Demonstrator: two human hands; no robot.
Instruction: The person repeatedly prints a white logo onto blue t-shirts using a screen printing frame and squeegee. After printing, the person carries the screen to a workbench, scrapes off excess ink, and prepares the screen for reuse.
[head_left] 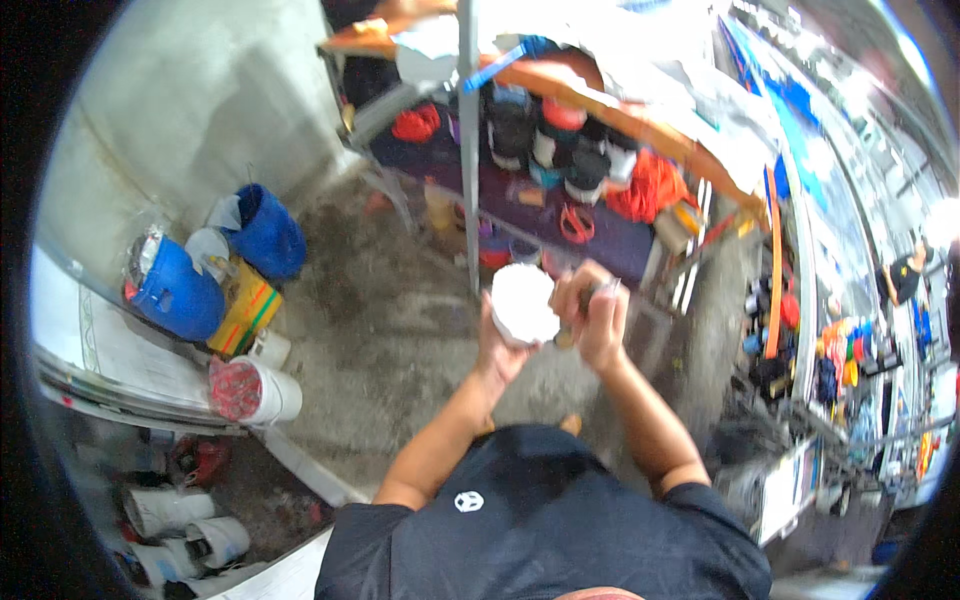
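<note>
In front of my chest, my left hand (pixel 496 352) is wrapped round a round white tub (pixel 525 305). Its top faces up and looks bright white, too washed out to tell whether that is a lid or its contents. Just to the right of the tub, my right hand (pixel 600 318) is closed with the thumb on top. Something small and dark, partly hidden by the fingers, sits in that grip. Its kind does not show. The fingers of my right hand come close to the tub's rim; whether they touch it, I cannot tell.
Blue barrels (pixel 180 295) stand by the left wall, beside a yellow carton (pixel 245 308) and a white bucket (pixel 268 390) with red material. Ahead, a wooden-edged table (pixel 640 118) has pots and red cloth (pixel 648 188) beneath. A metal post (pixel 469 150) rises before it. A person (pixel 908 275) is far right.
</note>
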